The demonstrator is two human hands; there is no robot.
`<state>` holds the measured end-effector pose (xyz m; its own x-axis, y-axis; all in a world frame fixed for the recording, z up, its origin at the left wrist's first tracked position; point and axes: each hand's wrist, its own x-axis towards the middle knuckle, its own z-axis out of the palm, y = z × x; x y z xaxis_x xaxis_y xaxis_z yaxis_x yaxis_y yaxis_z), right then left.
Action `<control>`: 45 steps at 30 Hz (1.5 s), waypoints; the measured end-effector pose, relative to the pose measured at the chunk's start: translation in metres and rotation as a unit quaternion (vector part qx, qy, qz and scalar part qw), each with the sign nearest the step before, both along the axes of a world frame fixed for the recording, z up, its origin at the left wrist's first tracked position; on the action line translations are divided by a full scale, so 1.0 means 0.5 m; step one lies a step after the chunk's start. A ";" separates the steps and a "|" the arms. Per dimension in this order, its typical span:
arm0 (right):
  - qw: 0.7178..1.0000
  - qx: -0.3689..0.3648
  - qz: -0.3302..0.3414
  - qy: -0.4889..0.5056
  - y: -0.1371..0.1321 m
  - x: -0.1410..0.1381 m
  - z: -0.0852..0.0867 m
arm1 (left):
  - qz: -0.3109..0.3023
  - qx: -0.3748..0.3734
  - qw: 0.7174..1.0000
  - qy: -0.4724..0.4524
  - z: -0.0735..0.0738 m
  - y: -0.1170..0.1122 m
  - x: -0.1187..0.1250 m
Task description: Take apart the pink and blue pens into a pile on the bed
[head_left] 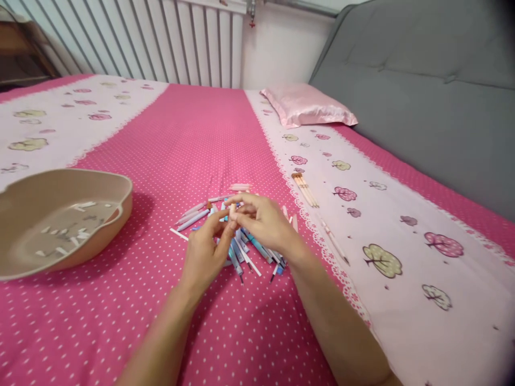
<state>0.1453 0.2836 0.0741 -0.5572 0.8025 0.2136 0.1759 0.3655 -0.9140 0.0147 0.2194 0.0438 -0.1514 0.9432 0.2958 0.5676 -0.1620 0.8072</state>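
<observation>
Above a loose pile of pens, both hands meet at the fingertips. Between them is a small peach-coloured piece, mostly covered by fingers, so its kind is unclear. My left hand is closed, its thumb and fingers pinching the piece from the left. From the right, my right hand also pinches at it with curled fingers. Blue, lilac, pink and white pens and thin sticks lie crossed below and around the hands, several with dark tips towards me. Lilac pens lie left of the fingers.
A beige basin with small white pieces inside stands at the left. To the right lie a bundle of peach pens and a single pink pen. Farther back are a pink pillow, a grey headboard and a radiator.
</observation>
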 end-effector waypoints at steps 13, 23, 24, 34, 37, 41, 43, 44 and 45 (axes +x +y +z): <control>0.995 0.071 -0.044 -0.059 -0.010 -0.006 0.014 | -0.029 -0.053 0.996 -0.063 -0.004 0.002 -0.001; 0.960 0.044 -0.227 -0.161 0.049 0.074 0.003 | 0.069 -0.025 0.987 -0.145 -0.006 0.009 -0.010; 0.951 0.049 -0.238 -0.189 0.051 0.079 0.003 | 0.079 -0.016 0.986 -0.146 -0.006 0.010 -0.012; 0.873 0.044 -0.249 -0.416 0.046 0.081 0.001 | 0.100 -0.010 0.976 -0.192 -0.008 0.013 -0.018; 0.844 0.032 -0.228 -0.484 0.045 0.082 0.005 | 0.102 -0.009 0.977 -0.186 -0.008 0.013 -0.018; 0.871 0.061 -0.189 -0.449 0.036 0.074 0.015 | 0.102 -0.007 0.977 -0.185 -0.007 0.013 -0.018; 0.911 0.068 -0.123 -0.389 0.026 0.063 0.018 | 0.100 -0.010 0.977 -0.188 -0.008 0.014 -0.018; 0.925 0.063 -0.076 -0.367 0.021 0.055 0.017 | 0.099 -0.010 0.977 -0.188 -0.010 0.014 -0.018; 0.931 0.053 -0.028 -0.359 0.014 0.046 0.016 | 0.099 -0.010 0.977 -0.187 -0.011 0.014 -0.018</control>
<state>0.1681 0.2907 0.0819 -0.5458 0.8296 -0.1175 0.7487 0.4200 -0.5128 0.0055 0.2264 0.0385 -0.4263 0.8891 0.1669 0.2510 -0.0610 0.9661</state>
